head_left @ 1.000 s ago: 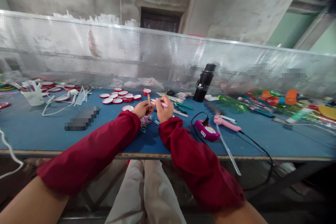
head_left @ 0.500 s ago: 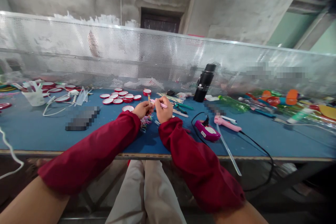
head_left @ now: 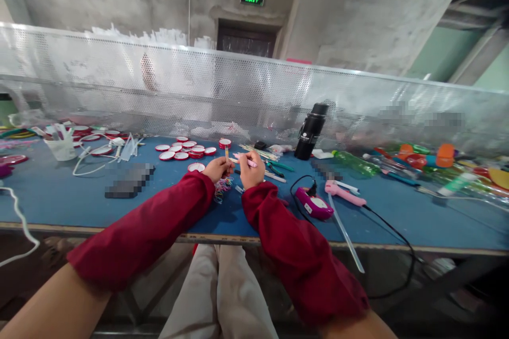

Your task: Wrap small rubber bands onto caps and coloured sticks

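My left hand [head_left: 217, 169] pinches a small flat stick [head_left: 227, 152], which stands upright above its fingertips. Just to the right, my right hand [head_left: 253, 170] is closed round a pink pen [head_left: 247, 161] whose end points toward the stick. Below my left hand lies a tangle of colourful thin strands [head_left: 223, 189] on the blue table [head_left: 191, 217]. Round red-rimmed white discs [head_left: 181, 155] are spread behind and left of my left hand. Green-handled pliers [head_left: 280, 166] and thin sticks lie right of my right hand.
At the left are a white cup of strips [head_left: 60, 149], a dark phone [head_left: 129, 181] and a white cable. A black bottle [head_left: 312, 131], a purple box [head_left: 315, 204], a pink glue gun [head_left: 345, 193] and plastic bottles [head_left: 356, 163] are on the right.
The view has shifted slightly, so the scene sits a little lower and to the right. My right hand has drawn slightly away from the stick, with the pen still held.
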`<act>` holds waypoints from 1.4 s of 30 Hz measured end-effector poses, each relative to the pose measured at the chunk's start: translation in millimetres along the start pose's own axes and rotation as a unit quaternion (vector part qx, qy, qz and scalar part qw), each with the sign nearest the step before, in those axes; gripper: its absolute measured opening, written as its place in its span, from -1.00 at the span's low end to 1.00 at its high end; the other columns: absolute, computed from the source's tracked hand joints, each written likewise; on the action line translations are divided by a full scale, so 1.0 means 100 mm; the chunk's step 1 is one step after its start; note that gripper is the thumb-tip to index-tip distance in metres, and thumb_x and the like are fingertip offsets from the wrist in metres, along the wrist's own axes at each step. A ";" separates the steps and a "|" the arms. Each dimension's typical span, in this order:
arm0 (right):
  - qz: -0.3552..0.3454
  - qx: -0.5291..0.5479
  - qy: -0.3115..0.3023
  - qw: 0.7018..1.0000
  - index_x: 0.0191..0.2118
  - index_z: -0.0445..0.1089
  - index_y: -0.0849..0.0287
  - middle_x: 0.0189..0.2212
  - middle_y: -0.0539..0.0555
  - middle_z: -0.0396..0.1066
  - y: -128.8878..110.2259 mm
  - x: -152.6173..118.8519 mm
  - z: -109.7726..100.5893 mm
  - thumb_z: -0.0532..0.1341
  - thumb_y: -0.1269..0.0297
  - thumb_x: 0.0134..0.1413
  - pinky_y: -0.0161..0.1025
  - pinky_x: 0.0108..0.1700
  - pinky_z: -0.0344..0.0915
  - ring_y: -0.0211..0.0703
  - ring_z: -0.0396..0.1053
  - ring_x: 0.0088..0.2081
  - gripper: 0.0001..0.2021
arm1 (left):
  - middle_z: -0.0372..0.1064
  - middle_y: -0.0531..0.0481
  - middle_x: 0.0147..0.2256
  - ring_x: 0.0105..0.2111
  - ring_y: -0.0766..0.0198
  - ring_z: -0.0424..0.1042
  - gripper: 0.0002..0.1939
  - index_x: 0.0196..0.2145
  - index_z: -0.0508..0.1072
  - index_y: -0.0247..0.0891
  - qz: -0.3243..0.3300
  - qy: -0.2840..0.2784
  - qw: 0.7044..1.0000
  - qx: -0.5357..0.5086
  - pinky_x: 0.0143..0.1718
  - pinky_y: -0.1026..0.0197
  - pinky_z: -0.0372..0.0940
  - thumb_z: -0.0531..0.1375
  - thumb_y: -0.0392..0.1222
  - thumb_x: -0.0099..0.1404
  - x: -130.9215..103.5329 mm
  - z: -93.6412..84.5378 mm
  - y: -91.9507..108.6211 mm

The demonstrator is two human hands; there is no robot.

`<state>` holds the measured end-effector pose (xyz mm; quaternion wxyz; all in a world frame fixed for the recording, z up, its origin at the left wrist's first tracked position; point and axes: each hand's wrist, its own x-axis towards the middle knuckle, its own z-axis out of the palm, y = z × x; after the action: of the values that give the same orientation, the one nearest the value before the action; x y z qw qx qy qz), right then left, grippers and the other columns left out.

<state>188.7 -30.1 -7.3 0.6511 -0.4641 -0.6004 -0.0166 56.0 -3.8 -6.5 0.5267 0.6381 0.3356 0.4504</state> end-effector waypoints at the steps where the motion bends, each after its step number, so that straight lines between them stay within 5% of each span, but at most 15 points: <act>1: 0.002 0.003 -0.002 1.000 -0.43 0.30 0.13 -0.49 0.00 0.42 0.02 0.00 0.01 0.08 0.09 0.18 -0.27 -0.32 0.24 -0.20 0.34 -0.44 -0.74 | 0.29 0.10 -0.59 -0.65 0.44 0.22 -0.89 -0.43 0.35 -0.32 0.001 0.004 1.000 0.005 -0.61 0.36 0.05 0.13 -0.27 0.26 -0.01 0.00 0.00; 6: 0.016 0.045 -0.058 0.997 -0.20 0.39 0.13 -0.35 0.07 0.51 0.13 -0.01 0.06 0.06 0.03 0.20 -0.21 -0.24 0.32 -0.13 0.45 -0.33 -0.70 | 0.30 0.09 -0.58 -0.64 0.44 0.23 -0.83 -0.48 0.33 -0.31 0.040 0.016 0.999 0.016 -0.57 0.35 0.09 0.12 -0.24 0.27 0.01 0.03 -0.04; 15: -0.003 0.005 -0.075 0.997 -0.24 0.42 0.12 -0.22 0.14 0.51 0.17 -0.02 0.09 0.07 0.00 0.18 -0.11 -0.14 0.31 -0.04 0.44 -0.20 -0.68 | 0.33 0.08 -0.58 -0.68 0.43 0.23 -0.83 -0.42 0.31 -0.29 0.022 0.031 0.999 0.016 -0.64 0.35 0.01 0.04 -0.25 0.33 0.01 0.06 -0.04; 42: 0.018 0.027 -0.068 0.997 -0.22 0.43 0.16 -0.31 0.10 0.49 0.24 -0.06 0.14 0.07 -0.05 0.16 -0.21 -0.24 0.29 -0.13 0.39 -0.31 -0.62 | 0.32 0.08 -0.62 -0.67 0.46 0.30 -0.85 -0.41 0.33 -0.33 0.012 0.026 0.999 -0.025 -0.63 0.41 0.11 0.09 -0.26 0.33 -0.04 0.12 -0.04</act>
<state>190.3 -11.1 -28.4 0.6213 -0.4569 -0.6351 0.0428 65.7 -10.8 -11.2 0.5282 0.6170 0.3304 0.4808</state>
